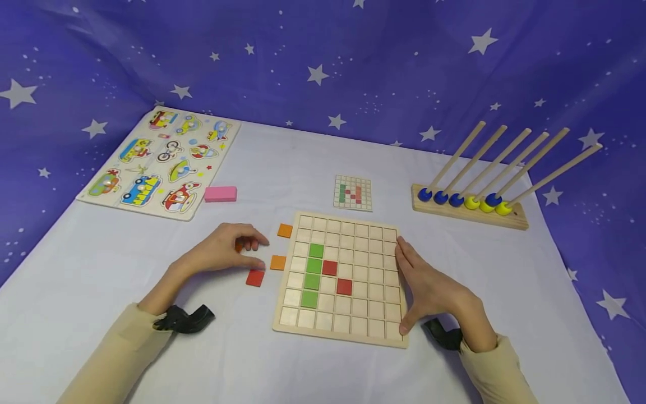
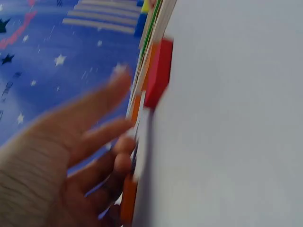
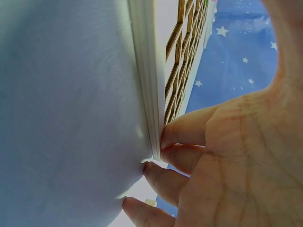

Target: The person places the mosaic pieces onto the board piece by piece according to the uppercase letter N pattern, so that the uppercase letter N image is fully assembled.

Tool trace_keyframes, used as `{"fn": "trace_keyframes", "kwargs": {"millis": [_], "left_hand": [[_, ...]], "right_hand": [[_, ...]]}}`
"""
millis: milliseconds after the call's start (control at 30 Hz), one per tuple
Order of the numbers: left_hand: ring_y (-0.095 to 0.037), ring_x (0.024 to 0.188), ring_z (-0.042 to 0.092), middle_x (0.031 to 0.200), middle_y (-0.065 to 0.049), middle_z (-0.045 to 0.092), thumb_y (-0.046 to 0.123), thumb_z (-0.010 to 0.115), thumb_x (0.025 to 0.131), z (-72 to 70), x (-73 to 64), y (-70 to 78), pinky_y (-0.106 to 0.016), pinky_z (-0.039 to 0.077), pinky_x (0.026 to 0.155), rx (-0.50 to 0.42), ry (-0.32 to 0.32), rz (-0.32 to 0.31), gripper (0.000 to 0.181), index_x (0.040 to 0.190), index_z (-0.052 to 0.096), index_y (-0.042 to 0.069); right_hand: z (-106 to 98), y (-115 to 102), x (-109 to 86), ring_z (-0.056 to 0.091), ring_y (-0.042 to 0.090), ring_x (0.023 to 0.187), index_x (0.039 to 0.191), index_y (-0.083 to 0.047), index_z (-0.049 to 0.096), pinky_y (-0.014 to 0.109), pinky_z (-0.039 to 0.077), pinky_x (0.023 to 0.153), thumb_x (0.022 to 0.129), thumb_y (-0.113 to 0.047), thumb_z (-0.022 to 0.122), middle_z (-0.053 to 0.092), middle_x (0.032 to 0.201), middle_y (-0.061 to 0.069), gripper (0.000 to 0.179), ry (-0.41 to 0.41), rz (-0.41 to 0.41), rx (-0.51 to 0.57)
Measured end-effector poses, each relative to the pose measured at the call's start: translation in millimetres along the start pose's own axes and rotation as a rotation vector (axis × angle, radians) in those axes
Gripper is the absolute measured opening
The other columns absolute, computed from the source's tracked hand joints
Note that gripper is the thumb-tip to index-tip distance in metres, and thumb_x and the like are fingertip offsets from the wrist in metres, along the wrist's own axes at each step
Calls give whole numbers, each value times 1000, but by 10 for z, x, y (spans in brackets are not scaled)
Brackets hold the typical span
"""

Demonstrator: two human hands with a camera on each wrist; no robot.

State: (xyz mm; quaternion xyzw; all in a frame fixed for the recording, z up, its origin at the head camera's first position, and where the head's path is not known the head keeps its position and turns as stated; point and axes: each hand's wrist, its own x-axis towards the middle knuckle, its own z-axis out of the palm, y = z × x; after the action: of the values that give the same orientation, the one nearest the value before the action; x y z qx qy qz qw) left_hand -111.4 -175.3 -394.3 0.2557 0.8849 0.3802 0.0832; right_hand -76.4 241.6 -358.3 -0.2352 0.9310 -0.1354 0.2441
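At the far left corner of the white tabletop (image 1: 222, 359) you have the puzzle (image 1: 158, 161), its pieces showing vehicles; a pink block (image 1: 220, 194) sits just beside its right edge; nearer to you, your left hand (image 1: 219, 247) is released, its fingers loosely bent, thumb and forefinger apart, holding nothing; an orange tile (image 1: 239, 247) shows behind its bent fingers, and you cannot tell whether they touch it.

By your left thumb lies a red tile (image 1: 255, 278), contact again unclear; two more orange tiles (image 1: 277, 262) lie just beside the left edge of the board (image 1: 361, 275), which lies flat in the middle of the tabletop; on its grid, four green tiles (image 1: 314, 266) line up in the second column from the left edge, and two red squares (image 1: 344, 287) step down to their right, toward the near edge.

Past the board's far edge lies a small card (image 1: 353, 193) with a coloured grid pattern; your right hand (image 1: 434, 286) rests against the board's right edge, fingers extended and thumb at the near right corner, clasping nothing; toward the tabletop's far right corner stands the abacus (image 1: 469, 211), with six rods and blue and yellow beads; a starry curtain (image 1: 373, 84) hangs behind.
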Motion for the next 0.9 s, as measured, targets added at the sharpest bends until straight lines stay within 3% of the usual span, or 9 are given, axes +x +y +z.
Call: {"fn": "trace_keyframes", "kwargs": {"millis": [133, 233, 400, 533, 633, 733, 800, 900], "left_hand": [[-7, 75, 50, 83, 11, 58, 32, 89, 65, -51, -108, -10, -22, 41, 68, 22, -114, 23, 30, 88, 71, 24], [-7, 74, 49, 83, 11, 58, 28, 87, 68, -59, -107, 6, -22, 41, 67, 31, -127, 26, 24, 81, 67, 26], [-9, 77, 56, 84, 9, 65, 14, 82, 74, -54, -18, 3, -25, 44, 71, 56, 15, -22, 20, 87, 66, 17], [-12, 81, 57, 88, 3, 67, 10, 79, 76, -33, 109, 18, -30, 44, 75, 115, 62, -60, 28, 102, 69, 9], [-14, 77, 56, 88, -1, 68, 5, 77, 77, 8, 227, 52, -32, 46, 73, 173, 110, 21, 26, 102, 71, 6], [-13, 73, 61, 83, -1, 69, 3, 77, 77, 76, 342, 98, -34, 48, 70, 193, 205, 127, 17, 92, 73, 6], [-13, 72, 65, 82, -1, 71, 5, 80, 75, 134, 410, 165, -34, 50, 68, 165, 255, 165, 14, 86, 73, 7], [-11, 69, 68, 78, 1, 73, 9, 82, 73, 252, 502, 327, -30, 52, 65, 80, 273, 171, 13, 80, 71, 10]], "right_hand": [[21, 16, -11, 2, 44, 146, 149, 12, 4, 56, 22, 113, 40, -54, 93, -9, 158, 27, 155, 17, -12, 5], [22, 21, -9, 2, 43, 146, 149, 12, 4, 55, 22, 113, 40, -54, 92, -9, 158, 27, 155, 18, -17, 5], [12, 27, -4, 2, 42, 147, 149, 10, 2, 54, 23, 114, 40, -54, 92, -9, 159, 25, 155, -1, -1, 0], [7, 30, -6, 2, 41, 147, 150, 9, 1, 54, 24, 113, 41, -51, 93, -10, 159, 23, 155, -13, 11, 1], [8, 31, -5, 1, 40, 147, 150, 8, 0, 54, 24, 113, 41, -50, 94, -10, 159, 23, 155, -17, 17, 4], [7, 30, -1, 1, 41, 147, 150, 8, 1, 54, 24, 113, 41, -51, 93, -10, 159, 23, 155, -17, 17, 6], [5, 30, 1, 1, 41, 147, 150, 9, 1, 54, 23, 114, 41, -51, 93, -11, 159, 23, 155, -15, 14, 5], [1, 30, 3, 1, 42, 147, 150, 10, 1, 55, 23, 114, 40, -52, 93, -11, 159, 24, 155, -12, 8, 0]]}}
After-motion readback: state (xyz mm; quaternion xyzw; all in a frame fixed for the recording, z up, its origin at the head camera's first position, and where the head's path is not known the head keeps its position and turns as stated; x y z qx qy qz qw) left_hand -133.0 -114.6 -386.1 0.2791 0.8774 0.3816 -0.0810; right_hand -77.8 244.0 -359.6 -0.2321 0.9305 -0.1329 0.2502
